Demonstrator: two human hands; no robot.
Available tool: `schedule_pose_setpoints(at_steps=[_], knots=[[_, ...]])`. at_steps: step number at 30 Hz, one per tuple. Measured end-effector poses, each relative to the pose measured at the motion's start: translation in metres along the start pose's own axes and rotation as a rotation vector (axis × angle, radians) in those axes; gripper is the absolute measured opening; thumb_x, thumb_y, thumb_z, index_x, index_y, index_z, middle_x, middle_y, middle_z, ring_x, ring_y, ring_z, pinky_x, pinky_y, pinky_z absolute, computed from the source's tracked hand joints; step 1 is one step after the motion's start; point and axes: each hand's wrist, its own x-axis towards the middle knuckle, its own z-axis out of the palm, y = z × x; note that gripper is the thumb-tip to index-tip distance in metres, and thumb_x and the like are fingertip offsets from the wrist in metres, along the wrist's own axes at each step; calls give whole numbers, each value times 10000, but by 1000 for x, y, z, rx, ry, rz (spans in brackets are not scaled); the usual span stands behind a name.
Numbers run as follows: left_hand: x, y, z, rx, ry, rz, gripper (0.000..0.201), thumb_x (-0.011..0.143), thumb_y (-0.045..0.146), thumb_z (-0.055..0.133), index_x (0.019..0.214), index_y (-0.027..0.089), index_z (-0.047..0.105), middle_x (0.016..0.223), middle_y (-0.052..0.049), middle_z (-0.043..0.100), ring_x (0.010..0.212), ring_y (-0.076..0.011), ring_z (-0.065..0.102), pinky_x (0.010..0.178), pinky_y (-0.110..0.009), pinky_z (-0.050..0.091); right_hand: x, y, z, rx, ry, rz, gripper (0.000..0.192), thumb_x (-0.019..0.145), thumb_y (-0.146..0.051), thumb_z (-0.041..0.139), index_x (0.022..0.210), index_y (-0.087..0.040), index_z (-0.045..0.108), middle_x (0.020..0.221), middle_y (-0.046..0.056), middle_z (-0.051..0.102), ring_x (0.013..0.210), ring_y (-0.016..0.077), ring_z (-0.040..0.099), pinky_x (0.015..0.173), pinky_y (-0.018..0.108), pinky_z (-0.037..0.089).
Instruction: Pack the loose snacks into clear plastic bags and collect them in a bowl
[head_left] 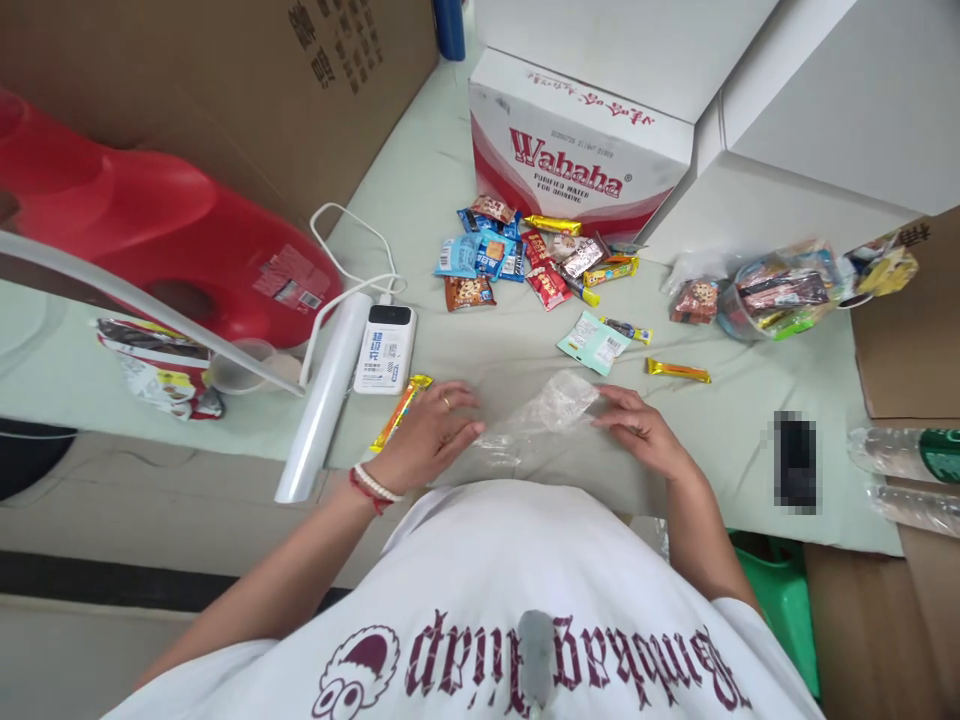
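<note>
A crumpled clear plastic bag [566, 402] lies at the front of the table between my two hands. My left hand [435, 425] is at the bag's left end, its thumb and fingers apart with nothing between them. It rests beside a yellow candy bar [401, 412], partly covering it. At the bag's right end, the fingers of my right hand [641, 425] are bent around its edge and pinch it. Farther back sit a light green snack packet [594, 343] and an orange-yellow stick packet [679, 371].
Blue snack packets [480, 255] and red ones [549, 285] are heaped before a Wahaha carton [577, 150]. A white power bank [385, 350] and a plastic film roll [322, 400] are left; a plastic tub [784, 290] of snacks and a pixelated dark object [796, 462] are right.
</note>
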Motion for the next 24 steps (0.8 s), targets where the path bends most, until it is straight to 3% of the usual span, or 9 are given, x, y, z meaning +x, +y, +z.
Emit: schedule_pose_setpoints(at_steps=[3, 5, 7, 10, 13, 16, 19, 21, 24], knots=[[19, 17, 21, 52, 139, -106, 352, 957, 530, 607, 1040, 211, 729, 1222, -120, 685, 1181, -299, 587, 1020, -486, 475, -2, -3, 7, 32, 6, 9, 285, 1004, -302, 554, 1120, -309, 814, 1347, 86, 686, 1311, 244, 602, 1130, 487, 480], [36, 28, 36, 93, 102, -169, 514, 875, 593, 700, 1199, 195, 686, 1281, -152, 660, 1216, -334, 576, 1009, -498, 479, 2, -9, 8, 36, -5, -8, 271, 992, -352, 580, 1122, -303, 813, 1297, 84, 712, 1295, 250, 612, 1132, 478, 478], [52, 34, 52, 135, 9, -239, 399, 891, 537, 697, 1091, 193, 714, 1179, -147, 696, 1171, -347, 597, 971, -490, 478, 6, -15, 10, 52, 6, -7, 293, 999, -429, 578, 1105, -290, 813, 1273, 88, 726, 1293, 259, 614, 1139, 474, 467], [67, 30, 67, 62, -36, -260, 227, 990, 325, 536, 892, 194, 693, 984, -105, 708, 962, -262, 646, 860, -386, 473, 8, -20, 14, 74, 102, 68, 430, 1039, -504, 504, 854, -243, 792, 1154, 100, 762, 1173, 251, 672, 1052, 431, 510], [69, 16, 67, -56, 113, -314, 259, 1018, 298, 435, 870, 206, 627, 795, -40, 644, 755, -199, 606, 719, -308, 417, 0, -17, 20, 30, 148, 168, 484, 1004, -523, 581, 636, -216, 647, 906, 75, 747, 867, 206, 689, 806, 343, 540], [62, 3, 56, -117, 282, -410, 266, 1025, 379, 420, 881, 220, 576, 680, 17, 559, 642, -172, 535, 651, -286, 349, -13, -11, 21, 7, 132, 214, 502, 982, -524, 618, 591, -212, 568, 789, 46, 682, 712, 170, 624, 684, 308, 499], [56, -1, 46, -177, 382, -431, 284, 1023, 431, 417, 889, 221, 553, 670, 38, 536, 616, -149, 503, 635, -270, 335, -18, -16, 16, -84, 239, 208, 409, 965, -546, 635, 718, -220, 654, 905, 71, 682, 858, 208, 653, 807, 345, 533], [54, 3, 45, -211, 379, -380, 293, 1021, 446, 419, 890, 221, 552, 672, 44, 532, 617, -141, 499, 636, -262, 344, -10, -27, 14, -193, 345, 156, 364, 927, -585, 673, 987, -231, 730, 1110, 119, 679, 1083, 271, 635, 971, 422, 521], [54, 16, 49, -245, 332, -263, 296, 1020, 448, 421, 905, 220, 570, 693, 41, 548, 632, -136, 508, 654, -257, 366, 18, -48, 25, -266, 270, 44, 641, 825, -648, 762, 1311, -241, 664, 1352, 158, 626, 1298, 342, 539, 1115, 512, 453]])
